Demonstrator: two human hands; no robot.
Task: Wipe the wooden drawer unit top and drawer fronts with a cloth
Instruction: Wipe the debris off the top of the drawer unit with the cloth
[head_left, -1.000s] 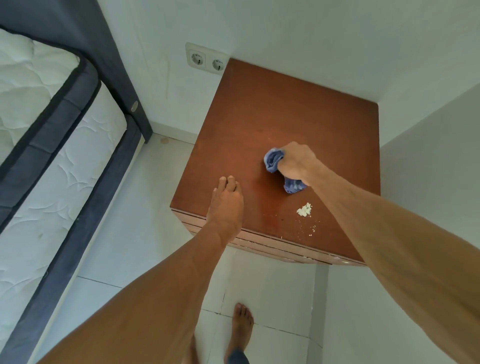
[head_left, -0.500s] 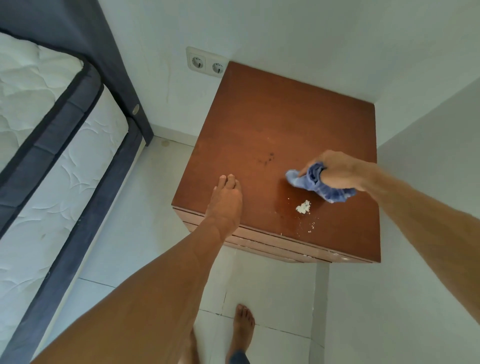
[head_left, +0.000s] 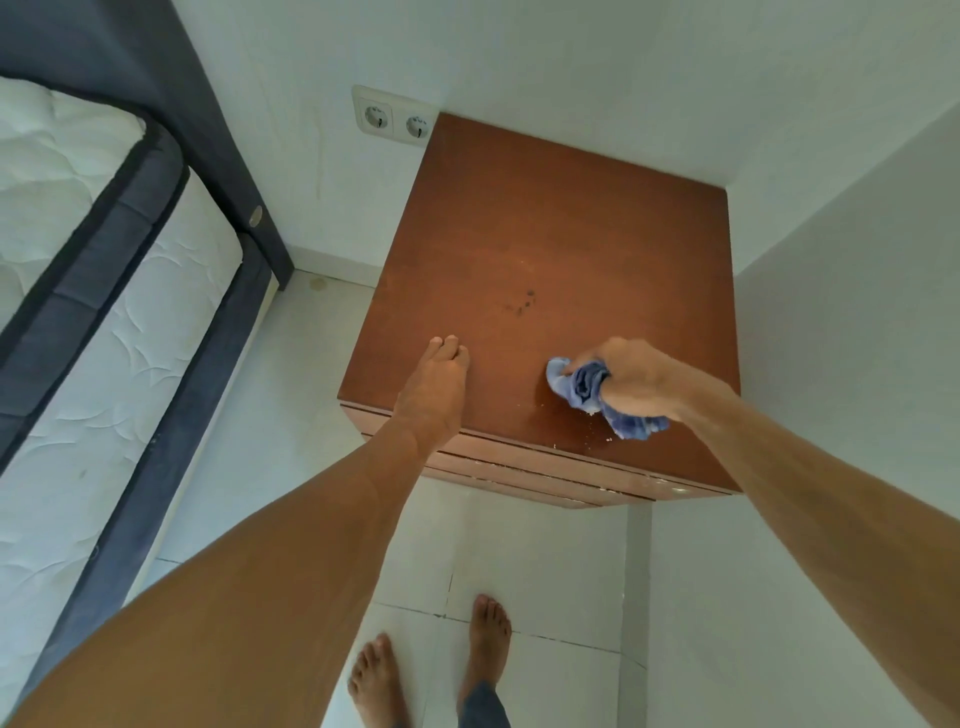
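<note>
The wooden drawer unit (head_left: 545, 249) stands in the corner of the room, its back and right side against the white walls, and I am looking almost straight down on its reddish-brown top. My right hand (head_left: 636, 382) is clenched around a bunched blue cloth (head_left: 587, 389), pressing it onto the top near the front edge, toward the right side; a tail of the cloth spills out below the fist. A few pale crumbs (head_left: 589, 434) lie on the wood just beside the cloth, close to the front edge. My left hand (head_left: 434, 387) lies flat and released on the front left part of the top, fingers together, holding nothing. Some small dark spots (head_left: 524, 304) mark the wood near the middle, between and beyond the two hands. Below the front edge I can see only thin strips of the drawer fronts (head_left: 519, 467). A double wall socket (head_left: 395, 119) sits just beside the rear left corner, a mattress (head_left: 104, 312) lies well to the left, and my bare feet (head_left: 431, 670) stand on the white tiled floor (head_left: 249, 426).
</note>
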